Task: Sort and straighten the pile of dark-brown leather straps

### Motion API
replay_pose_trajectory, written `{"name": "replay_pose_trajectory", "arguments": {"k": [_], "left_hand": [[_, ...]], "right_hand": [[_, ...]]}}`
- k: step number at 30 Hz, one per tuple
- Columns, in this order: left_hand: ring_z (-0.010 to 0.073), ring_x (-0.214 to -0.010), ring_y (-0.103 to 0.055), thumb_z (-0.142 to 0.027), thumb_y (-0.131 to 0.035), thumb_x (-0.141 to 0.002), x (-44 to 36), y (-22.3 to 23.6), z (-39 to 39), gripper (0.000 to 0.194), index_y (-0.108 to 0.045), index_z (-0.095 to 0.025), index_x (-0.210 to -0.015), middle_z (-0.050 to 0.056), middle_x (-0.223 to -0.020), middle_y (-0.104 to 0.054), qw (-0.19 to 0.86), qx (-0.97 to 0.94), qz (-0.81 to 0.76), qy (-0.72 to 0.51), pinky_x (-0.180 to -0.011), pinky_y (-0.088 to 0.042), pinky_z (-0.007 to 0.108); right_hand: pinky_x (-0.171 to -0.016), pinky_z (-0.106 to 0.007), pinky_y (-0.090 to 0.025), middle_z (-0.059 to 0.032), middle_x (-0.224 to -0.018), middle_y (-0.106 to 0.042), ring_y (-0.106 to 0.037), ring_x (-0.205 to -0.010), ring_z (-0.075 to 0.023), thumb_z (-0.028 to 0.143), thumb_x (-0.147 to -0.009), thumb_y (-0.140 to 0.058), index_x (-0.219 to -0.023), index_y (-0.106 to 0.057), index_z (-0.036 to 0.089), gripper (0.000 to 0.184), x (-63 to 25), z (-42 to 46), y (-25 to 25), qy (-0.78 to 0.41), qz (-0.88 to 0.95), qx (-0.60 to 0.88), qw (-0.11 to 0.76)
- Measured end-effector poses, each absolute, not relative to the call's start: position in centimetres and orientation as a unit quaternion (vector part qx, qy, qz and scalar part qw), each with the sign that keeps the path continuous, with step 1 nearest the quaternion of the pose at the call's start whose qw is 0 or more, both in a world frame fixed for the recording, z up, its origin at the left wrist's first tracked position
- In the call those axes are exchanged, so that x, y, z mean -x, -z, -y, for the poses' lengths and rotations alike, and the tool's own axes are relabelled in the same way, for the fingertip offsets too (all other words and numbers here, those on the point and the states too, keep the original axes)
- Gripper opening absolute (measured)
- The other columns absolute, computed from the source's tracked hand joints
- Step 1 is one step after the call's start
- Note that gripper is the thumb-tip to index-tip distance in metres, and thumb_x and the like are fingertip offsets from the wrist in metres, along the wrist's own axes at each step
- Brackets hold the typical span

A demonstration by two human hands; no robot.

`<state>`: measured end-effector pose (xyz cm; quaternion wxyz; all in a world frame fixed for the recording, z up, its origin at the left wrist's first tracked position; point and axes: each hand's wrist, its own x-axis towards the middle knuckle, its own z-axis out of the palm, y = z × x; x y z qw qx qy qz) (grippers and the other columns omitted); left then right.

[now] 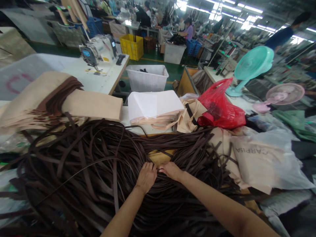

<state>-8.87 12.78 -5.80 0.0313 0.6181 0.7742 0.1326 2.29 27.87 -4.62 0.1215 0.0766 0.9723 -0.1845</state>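
A large tangled heap of dark brown strips [98,158] spreads across the work surface in front of me. In its middle, my left hand [148,176] has its fingers curled closed on a dark brown strip. Close beside it on the right, my right hand [171,170] pinches with thumb and forefinger at the same spot. The two hands almost touch, and their fingertips partly hide what lies between them. Just beyond them a patch of tan material [160,157] shows through the strips.
Behind the heap lie stacked beige panels [93,104], a white-topped stack [155,103] and a red plastic bag [219,105]. A clear bag [266,158] is at right. Farther off stand a sewing machine [98,52], a white bin [147,78] and a turquoise fan [254,64].
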Motion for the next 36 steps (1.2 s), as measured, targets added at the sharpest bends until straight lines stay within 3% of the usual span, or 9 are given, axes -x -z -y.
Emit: {"name": "replay_pose_trajectory", "arguments": {"k": [2,4,7,11,16,21,25,30,36], "left_hand": [[0.0235,-0.087,-0.053,-0.017,-0.039,-0.09,8.7,5.6,-12.8,0.024,-0.063,-0.015,-0.091,0.008,-0.084,-0.056,0.029,-0.619,-0.774,-0.131,-0.09,-0.044,0.045],[0.024,-0.088,-0.053,-0.017,-0.04,-0.09,8.6,5.6,-12.8,0.024,-0.063,-0.015,-0.085,0.009,-0.084,-0.055,0.025,-0.617,-0.776,-0.129,-0.089,-0.044,0.045],[0.0254,-0.093,-0.053,-0.017,-0.04,-0.09,8.6,5.7,-12.6,0.024,-0.064,-0.015,-0.085,0.011,-0.091,-0.056,0.017,-0.612,-0.78,-0.129,-0.087,-0.046,0.047],[0.0273,-0.112,-0.049,-0.017,-0.041,-0.089,8.8,6.0,-12.4,0.023,-0.064,-0.015,-0.092,0.012,-0.116,-0.055,0.015,-0.623,-0.77,-0.134,-0.097,-0.042,0.048],[0.0214,-0.1,-0.055,-0.018,-0.039,-0.09,8.8,6.2,-12.3,0.026,-0.065,-0.012,-0.09,0.008,-0.091,-0.059,0.033,-0.622,-0.77,-0.138,-0.107,-0.035,0.042],[0.0247,-0.099,-0.052,-0.019,-0.044,-0.085,8.7,5.9,-12.4,0.039,-0.051,-0.013,-0.123,0.01,-0.102,-0.056,0.032,-0.586,-0.797,-0.144,-0.096,-0.042,0.046],[0.0248,-0.101,-0.051,-0.016,-0.045,-0.084,9.0,5.8,-12.5,0.027,-0.061,-0.016,-0.105,0.01,-0.107,-0.056,0.033,-0.606,-0.781,-0.148,-0.097,-0.04,0.046],[0.0247,-0.115,-0.047,-0.014,-0.043,-0.085,9.0,6.0,-12.4,0.023,-0.063,-0.016,-0.096,0.01,-0.119,-0.055,0.03,-0.627,-0.763,-0.152,-0.107,-0.033,0.045],[0.0218,-0.104,-0.054,-0.016,-0.045,-0.086,9.0,6.2,-12.5,0.02,-0.064,-0.016,-0.09,0.007,-0.095,-0.061,0.032,-0.635,-0.758,-0.147,-0.111,-0.03,0.046]], "right_hand": [[-0.073,-0.024,-0.045,-0.0031,-0.083,-0.065,-0.06,-0.078,-0.0156,0.035,-0.097,-0.043,-0.085,-0.066,0.019,0.03,-1.6,-28.4,4.5,0.178,-0.973,-0.093,0.113],[-0.078,-0.027,-0.045,-0.0062,-0.091,-0.064,-0.059,-0.087,-0.0174,0.029,-0.099,-0.038,-0.095,-0.065,0.017,0.03,0.0,-29.3,4.5,0.16,-0.975,-0.126,0.091],[-0.09,-0.034,-0.042,-0.0108,-0.107,-0.059,-0.053,-0.103,-0.0218,0.015,-0.095,-0.038,-0.108,-0.06,0.015,0.025,2.6,-30.6,5.2,0.126,-0.976,-0.164,0.063],[-0.095,-0.039,-0.038,-0.0131,-0.103,-0.06,-0.051,-0.103,-0.0244,0.005,-0.089,-0.042,-0.101,-0.061,0.013,0.024,3.9,-30.9,6.4,0.099,-0.978,-0.17,0.07],[-0.091,-0.036,-0.04,-0.0108,-0.102,-0.061,-0.053,-0.101,-0.0235,0.014,-0.093,-0.045,-0.102,-0.061,0.016,0.019,2.4,-30.6,6.6,0.103,-0.98,-0.145,0.086],[-0.081,-0.027,-0.044,-0.0029,-0.092,-0.065,-0.058,-0.085,-0.0173,0.027,-0.094,-0.051,-0.112,-0.061,0.022,0.021,-1.1,-29.3,5.5,0.147,-0.98,-0.062,0.118],[-0.083,-0.025,-0.044,-0.0043,-0.097,-0.063,-0.057,-0.089,-0.0158,0.031,-0.096,-0.047,-0.101,-0.066,0.019,0.024,-1.8,-29.0,4.9,0.159,-0.979,-0.059,0.112],[-0.091,-0.031,-0.041,-0.011,-0.11,-0.057,-0.051,-0.102,-0.0202,0.013,-0.095,-0.038,-0.117,-0.057,0.014,0.029,2.2,-30.6,5.5,0.117,-0.978,-0.159,0.067],[-0.097,-0.043,-0.034,-0.0143,-0.108,-0.058,-0.045,-0.111,-0.0267,0.009,-0.091,-0.04,-0.105,-0.061,0.014,0.025,5.2,-31.3,6.5,0.089,-0.976,-0.184,0.073]]}}
